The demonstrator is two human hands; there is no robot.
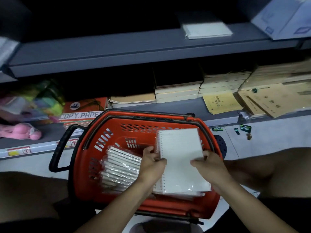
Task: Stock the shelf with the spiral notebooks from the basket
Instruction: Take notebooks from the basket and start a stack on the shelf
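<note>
Two hands worked over a red basket (pixel 168 206) that sat on the pale floor (pixel 262 140) in front of low grey shelving. Left hand (pixel 152 163) pinched the spiral-bound edge of a white spiral notebook (pixel 180 142), thumb on the cover, fingers curled behind the coil. Right hand (pixel 207 163) gripped the same notebook at its lower right corner, thumb laid flat across the cover, fingers tucked underneath. Notebook was lifted and tilted above the basket's right half, coil to the left.

Beneath it, a flat stack of notebooks (pixel 185 184) lay in the basket, top one plastic-wrapped, coil also on the left. In the basket's left half, a row of wrapped notebooks (pixel 121 169) stood on edge, leaning together. Black basket handle (pixel 62 145) hung out to the left.

Upper grey shelf (pixel 117 49) carried one white wrapped pad (pixel 207 30) toward the right and a pale blue-printed box (pixel 284 17) at far right. Lower shelf (pixel 185 108) held an orange ream of copy paper (pixel 84 110), stacks of tan exercise books (pixel 198 88), and yellow-brown ledgers (pixel 222 101). Bright coloured packets (pixel 43 100) and a pink soft item (pixel 25 132) sat at far left; detail there was blurred. Small green wrappers (pixel 244 128) lay on the floor to the right of the basket.
</note>
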